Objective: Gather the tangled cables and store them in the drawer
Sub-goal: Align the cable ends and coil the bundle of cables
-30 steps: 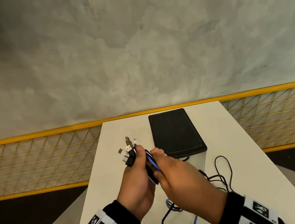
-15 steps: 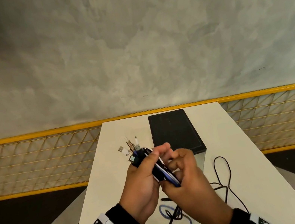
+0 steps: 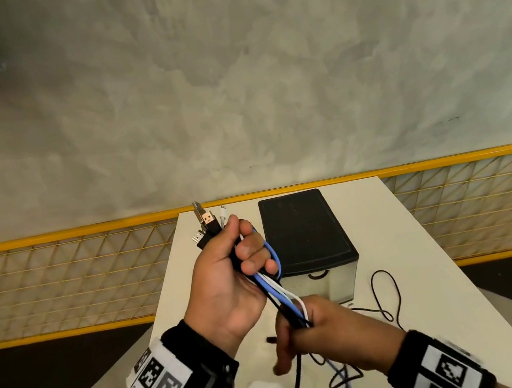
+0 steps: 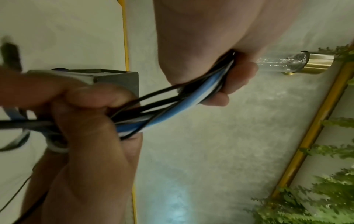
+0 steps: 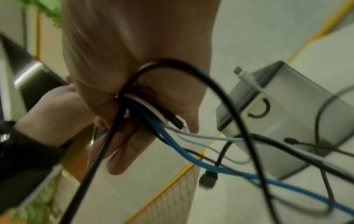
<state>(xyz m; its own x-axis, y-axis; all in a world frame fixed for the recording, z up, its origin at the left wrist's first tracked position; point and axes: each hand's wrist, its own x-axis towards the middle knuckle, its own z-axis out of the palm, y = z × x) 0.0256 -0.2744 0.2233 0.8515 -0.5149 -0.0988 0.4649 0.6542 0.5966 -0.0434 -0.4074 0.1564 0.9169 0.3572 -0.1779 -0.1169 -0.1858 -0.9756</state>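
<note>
in both hands [image 3: 229,280], cables [image 3: 282,295]

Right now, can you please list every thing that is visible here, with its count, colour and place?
cable bundle: one, black, blue and white cables, held up between both hands above the table
connector ends: several, black, silver and white, sticking out above the left hand
loose cable tails: several, black and blue, lying on the table by the drawer box
drawer box: one, black top, grey front with a handle, shut, on the table
table: one, white, under everything
railing: one, yellow mesh, behind the table
wrist bands: two, black with white markers
left hand: grips the bundle near the connectors
right hand: grips the bundle lower down
</note>
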